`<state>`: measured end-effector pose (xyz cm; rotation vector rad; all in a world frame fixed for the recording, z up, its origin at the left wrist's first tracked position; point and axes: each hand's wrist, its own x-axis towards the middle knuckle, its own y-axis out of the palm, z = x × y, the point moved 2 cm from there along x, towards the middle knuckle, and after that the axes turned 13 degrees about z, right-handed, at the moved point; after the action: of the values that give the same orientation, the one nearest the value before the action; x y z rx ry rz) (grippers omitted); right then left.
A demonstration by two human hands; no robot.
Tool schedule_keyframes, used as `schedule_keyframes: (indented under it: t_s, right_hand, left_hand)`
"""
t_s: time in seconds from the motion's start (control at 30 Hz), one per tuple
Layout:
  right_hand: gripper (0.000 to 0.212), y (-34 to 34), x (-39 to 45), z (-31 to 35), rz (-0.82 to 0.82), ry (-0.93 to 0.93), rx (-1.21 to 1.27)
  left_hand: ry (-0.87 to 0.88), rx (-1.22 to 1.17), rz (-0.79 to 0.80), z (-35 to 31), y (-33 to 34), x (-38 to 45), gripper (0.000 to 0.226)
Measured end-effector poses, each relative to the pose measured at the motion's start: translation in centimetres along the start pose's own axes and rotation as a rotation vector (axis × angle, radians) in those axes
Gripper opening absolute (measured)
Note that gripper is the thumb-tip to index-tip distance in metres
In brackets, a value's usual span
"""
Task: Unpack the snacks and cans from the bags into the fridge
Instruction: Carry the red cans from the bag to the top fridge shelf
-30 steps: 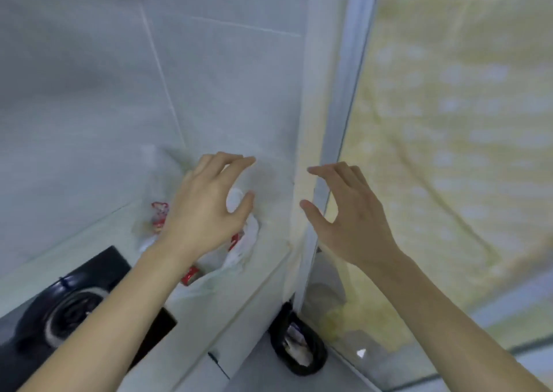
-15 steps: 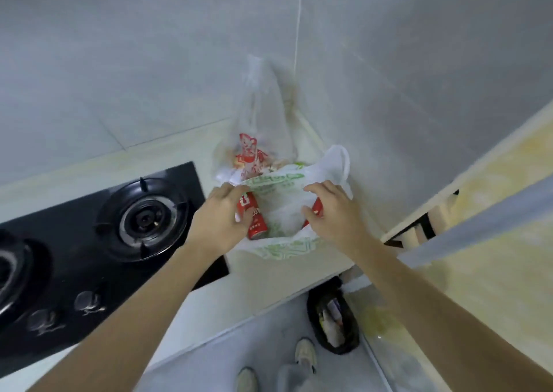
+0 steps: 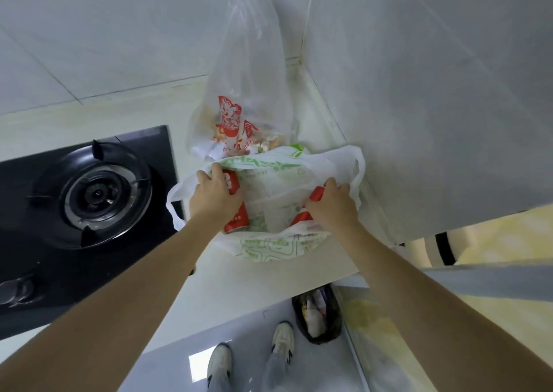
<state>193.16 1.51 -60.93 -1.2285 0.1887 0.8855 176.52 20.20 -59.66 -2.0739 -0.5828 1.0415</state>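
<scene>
left hand (image 3: 216,196) gripping red can (image 3: 236,212), white bag (image 3: 278,242)

Single head-worn wide-angle view, looking steeply down from above and close over the counter (image 3: 239,275) at its wall corner, taking in both forearms, the stove (image 3: 89,194) at left, and the floor (image 3: 245,358) below.

A pale countertop (image 3: 245,284) carries a black gas hob (image 3: 83,212), a white green-printed bag (image 3: 278,242) and a clear red-printed bag (image 3: 239,92).
</scene>
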Motion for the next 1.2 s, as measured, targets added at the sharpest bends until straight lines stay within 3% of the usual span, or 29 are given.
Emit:
schedule_keyframes:
  t_s: [0.17,0.33,0.5,0.6,0.67,0.83,1.03,1.2]
  right_hand:
    - [0.051,0.5,0.7,0.6,-0.002,-0.048,0.018]
    - [0.043,0.2,0.5,1.9,-0.005,-0.101,0.081]
    - [0.065,-0.6,-0.7,4.0,-0.021,-0.336,0.137]
    - [0.077,-0.7,-1.9,5.1,-0.081,-0.451,0.158]
    - [0.079,-0.5,-2.6,5.3,-0.133,-0.476,0.165]
    - [0.075,0.5,-3.9,4.8,-0.210,-0.538,0.171]
    - [0.080,0.9,-5.3,4.2,-0.167,-0.605,0.124]
    - [0.086,1.9,-4.8,2.7,-0.011,-0.493,0.463]
  left_hand:
    - [-0.059,0.029,0.064,-0.3,0.4,1.8,0.065]
    - [-0.061,-0.011,0.057,-0.8,0.1,1.8,0.065]
    - [0.051,-0.101,-0.010,-1.5,-1.0,-0.3,0.057]
    - [0.143,-0.135,-0.055,-1.6,-1.4,-2.3,0.067]
    - [0.193,-0.128,-0.087,-1.7,-1.3,-3.3,0.073]
    - [0.257,-0.112,-0.110,-1.8,-1.0,-4.7,0.060]
    - [0.350,-0.108,-0.052,-1.5,-0.3,-5.8,0.059]
    - [0.293,-0.406,0.058,0.6,0.8,-5.4,0.066]
